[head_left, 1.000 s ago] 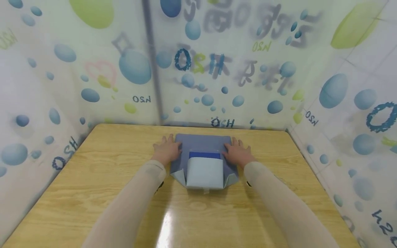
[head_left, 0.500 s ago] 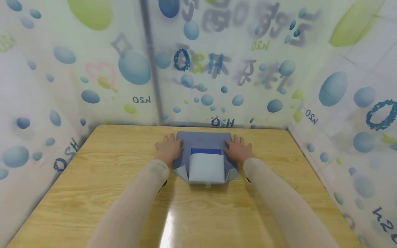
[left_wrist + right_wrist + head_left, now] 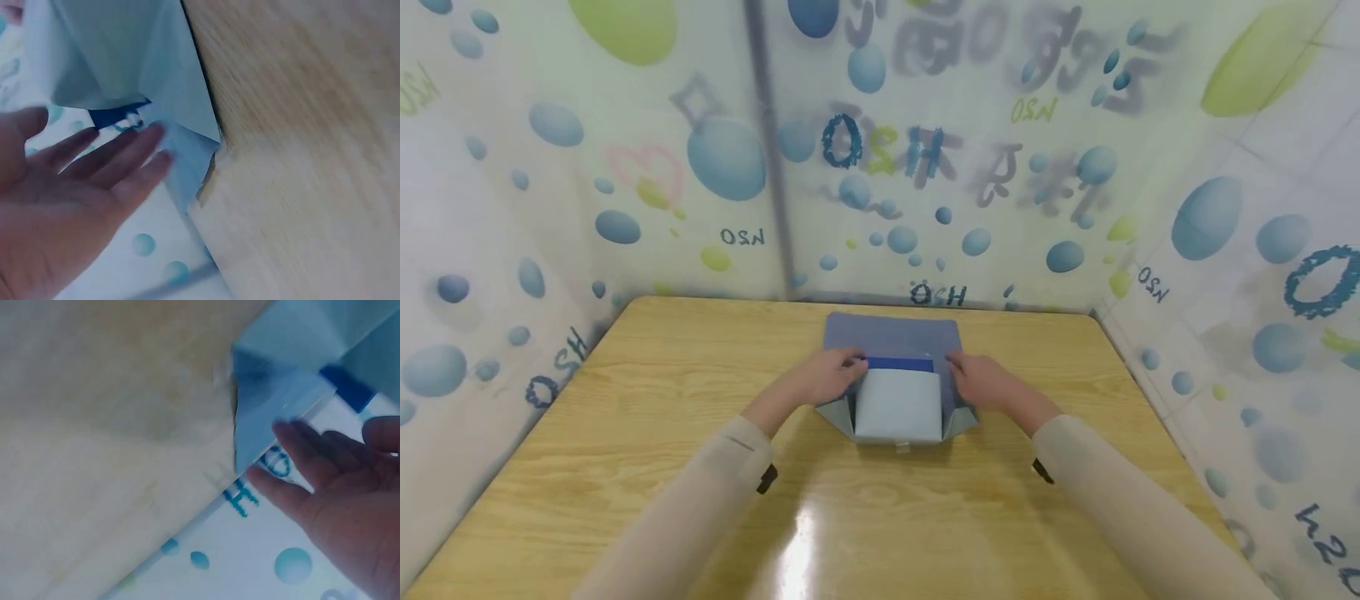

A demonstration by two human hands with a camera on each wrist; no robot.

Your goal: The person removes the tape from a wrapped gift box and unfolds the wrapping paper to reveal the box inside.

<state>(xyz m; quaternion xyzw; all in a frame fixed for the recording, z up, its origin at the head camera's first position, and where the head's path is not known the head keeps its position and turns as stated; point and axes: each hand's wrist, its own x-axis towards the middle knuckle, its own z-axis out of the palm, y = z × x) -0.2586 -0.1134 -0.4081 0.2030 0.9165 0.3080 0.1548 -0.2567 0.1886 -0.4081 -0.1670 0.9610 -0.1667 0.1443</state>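
Observation:
A sheet of wrapping paper [image 3: 891,335], grey-blue on one face and pale blue on the other, lies on the table. Its near part is folded up over a dark blue box [image 3: 901,364], which shows only as a narrow strip above the pale flap [image 3: 898,407]. Side corners of the paper flare out beside the flap. My left hand [image 3: 831,377] is at the box's left end, fingers extended and slightly bent in the left wrist view. My right hand [image 3: 981,382] is at the paper's right edge, its fingers [image 3: 294,497] loosely extended. Neither hand visibly grips anything; exact contact is unclear.
The wooden table [image 3: 700,350] ends at a patterned curtain wall [image 3: 880,242] behind, with similar walls left and right. A small piece of clear tape [image 3: 902,447] sticks out at the flap's near edge.
Both hands have left the flattened pose on the paper's side edges. They have drawn nearer to me, and the left has moved inward to the box's end. The folded flap stays in place.

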